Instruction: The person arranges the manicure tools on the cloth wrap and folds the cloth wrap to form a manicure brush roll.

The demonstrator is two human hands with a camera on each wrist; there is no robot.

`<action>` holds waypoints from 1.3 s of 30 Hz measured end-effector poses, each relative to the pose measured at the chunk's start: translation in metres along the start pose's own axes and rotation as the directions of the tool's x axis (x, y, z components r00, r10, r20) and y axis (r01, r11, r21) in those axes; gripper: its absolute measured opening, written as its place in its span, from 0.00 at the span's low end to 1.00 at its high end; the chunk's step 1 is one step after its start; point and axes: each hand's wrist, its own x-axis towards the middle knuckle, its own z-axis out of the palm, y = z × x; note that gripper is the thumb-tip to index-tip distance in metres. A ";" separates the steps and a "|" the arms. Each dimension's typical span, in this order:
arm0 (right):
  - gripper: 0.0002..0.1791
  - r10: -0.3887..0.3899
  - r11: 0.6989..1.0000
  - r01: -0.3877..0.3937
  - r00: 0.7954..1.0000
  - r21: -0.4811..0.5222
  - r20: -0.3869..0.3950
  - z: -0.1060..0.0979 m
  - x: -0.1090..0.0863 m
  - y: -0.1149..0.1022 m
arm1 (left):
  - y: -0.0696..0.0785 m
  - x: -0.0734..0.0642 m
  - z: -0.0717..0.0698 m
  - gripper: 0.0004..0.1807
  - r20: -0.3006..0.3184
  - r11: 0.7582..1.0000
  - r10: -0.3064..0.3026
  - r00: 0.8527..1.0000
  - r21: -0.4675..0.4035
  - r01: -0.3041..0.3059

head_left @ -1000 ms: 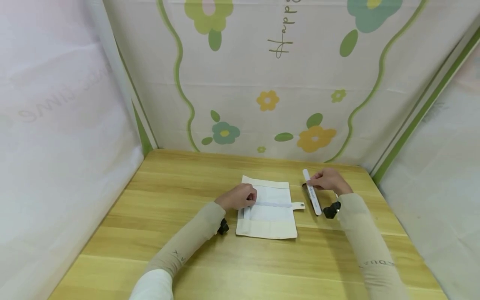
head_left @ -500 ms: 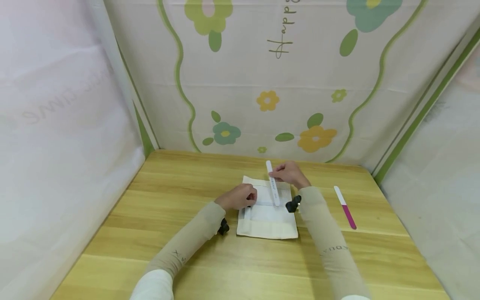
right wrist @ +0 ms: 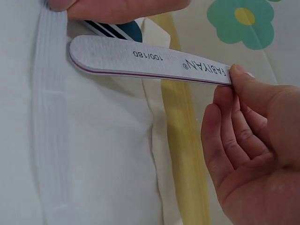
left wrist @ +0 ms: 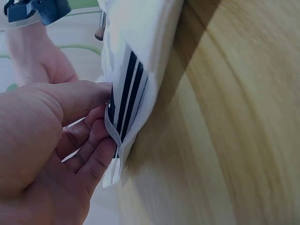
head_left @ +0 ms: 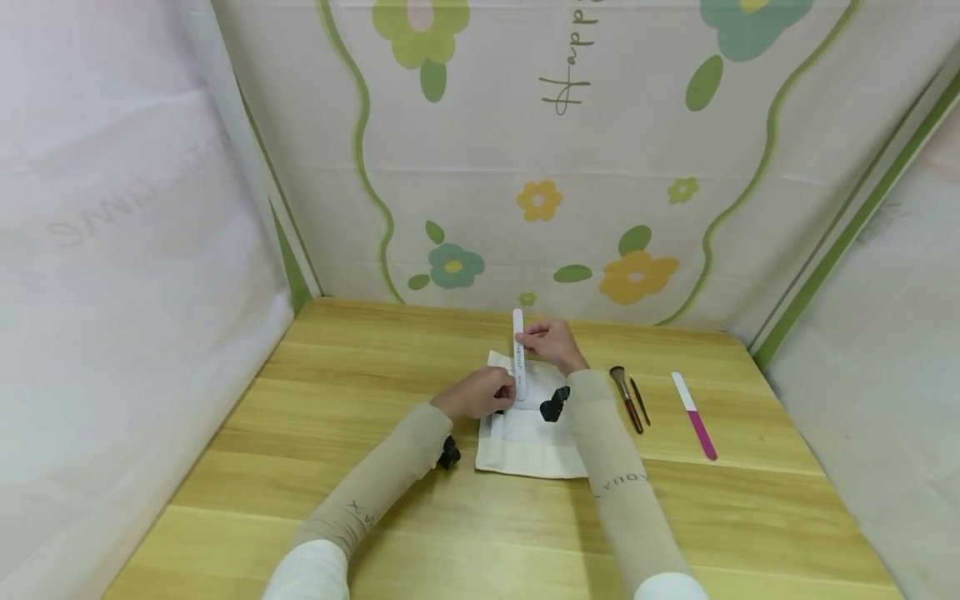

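Observation:
My right hand [head_left: 553,343] pinches a white nail file [head_left: 519,358] near its far end, between thumb and fingers. Printed lettering shows on the file [right wrist: 140,58] in the right wrist view, and its lower end is over the pouch beside my left hand. An off-white cloth pouch [head_left: 532,462] lies unfolded on the table. My left hand [head_left: 480,393] pinches the pouch's fabric near its left side. In the left wrist view, a flat black-and-white striped thing [left wrist: 126,89] sits inside the fabric by my fingers. A white elastic band [right wrist: 51,117] crosses the pouch.
Right of the pouch lie a makeup brush [head_left: 627,398] and a thin dark stick [head_left: 641,402]. Farther right is a white-and-magenta nail file [head_left: 694,417]. Flower-printed cloth [head_left: 465,167] hangs behind the wooden table [head_left: 337,350], with pale cloth on both sides.
My right hand has carried the white nail file leftward from above the brush to the pouch, close to my left hand. My left hand has stayed on the pouch.

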 end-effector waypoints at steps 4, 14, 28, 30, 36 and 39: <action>0.14 0.029 0.999 -0.029 1.000 -0.025 0.001 0.002 -0.003 0.006 | 0.002 0.000 0.000 0.08 -0.005 1.000 -0.007 1.000 -0.007 0.007; 0.13 0.142 0.989 -0.139 0.985 -0.041 0.094 -0.001 -0.021 0.014 | 0.002 -0.001 -0.001 0.08 0.002 1.000 -0.015 1.000 -0.013 0.015; 0.12 0.297 0.955 -0.286 0.934 -0.082 0.198 -0.007 -0.032 0.012 | -0.001 -0.002 -0.001 0.08 -0.011 0.999 -0.036 0.999 -0.026 0.036; 0.12 0.325 0.946 -0.313 0.921 -0.089 0.215 -0.008 -0.034 0.012 | -0.001 -0.002 0.000 0.08 -0.010 0.999 -0.039 0.999 -0.028 0.038; 0.14 0.364 0.931 -0.344 0.893 -0.119 0.264 -0.009 -0.040 0.013 | -0.001 -0.003 0.001 0.08 -0.005 0.998 -0.053 0.999 -0.024 0.053; 0.13 0.372 0.928 -0.346 0.881 -0.139 0.292 -0.012 -0.042 0.013 | -0.002 -0.002 0.002 0.07 -0.005 0.998 -0.050 0.999 -0.024 0.050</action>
